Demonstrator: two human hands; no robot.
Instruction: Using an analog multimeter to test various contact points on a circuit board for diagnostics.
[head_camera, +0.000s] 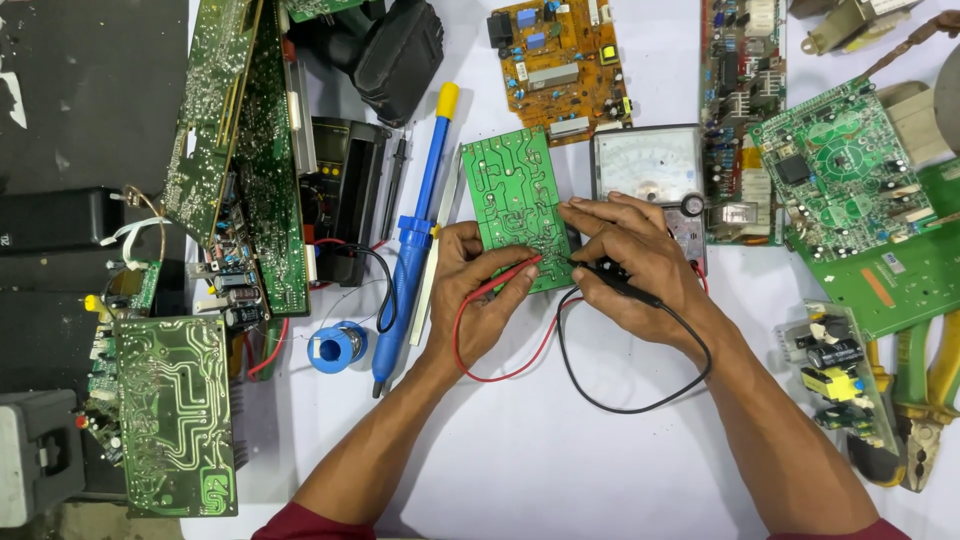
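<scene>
Left hand (478, 290) grip pins red probe (508, 274) onto green board (510, 190).

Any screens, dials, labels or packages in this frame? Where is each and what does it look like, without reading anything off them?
Analog meter: behind the right hand, a grey box with a pale rectangular dial face and a round knob below.
Digital meter: left of the blue solder sucker, a dark body with a dim greenish screen.
White sticker: small rectangle on the green board at far right.
No packages visible.

Green circuit board (515, 205), red probe (512, 272), black probe (612, 282)
</scene>
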